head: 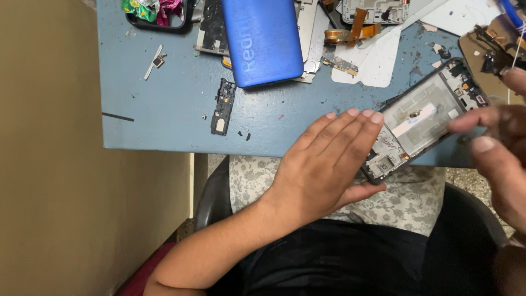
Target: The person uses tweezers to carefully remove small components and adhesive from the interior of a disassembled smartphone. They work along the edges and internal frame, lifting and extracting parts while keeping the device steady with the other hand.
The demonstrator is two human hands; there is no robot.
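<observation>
Black-framed phone: an opened phone frame point(424, 123) is lain slantwise over the near edge of the bench point(164, 118), its bared inside turned up, with a white strip and small metal parts seen within; its lower end is overhung past the edge.
Left hand: the left hand point(323, 164) is held flat, palm down, its fingers point(350, 129) stretched straight and pressed side by side, the tips laid against the frame's lower left edge; the thumb is tucked under the frame's bottom corner, so the frame is steadied between thumb and fingers.
Right hand: the right hand point(501, 148) is blurred at the frame's right side; a forefinger is pointed onto the frame's right edge and a thumb is held just below it. Whether anything is pinched cannot be told.
Beyond the fingertips: a blue phone back cover point(262, 39) is rested well above the left fingers, upon flat grey plates.
Left of the fingertips: a small black speaker module point(223, 107) is lain near the bench edge, with black crumbs just beside it; farther off a thin metal tray piece point(154, 61) is seen.
Above the frame: an orange flex cable point(350, 34) and a white sheet point(372, 63) are spread.
Far corner: a dark tray of bright wrappers point(156, 12) is placed at the top left.
Beneath: a floral cushion point(405, 200) is seen under the bench edge.
</observation>
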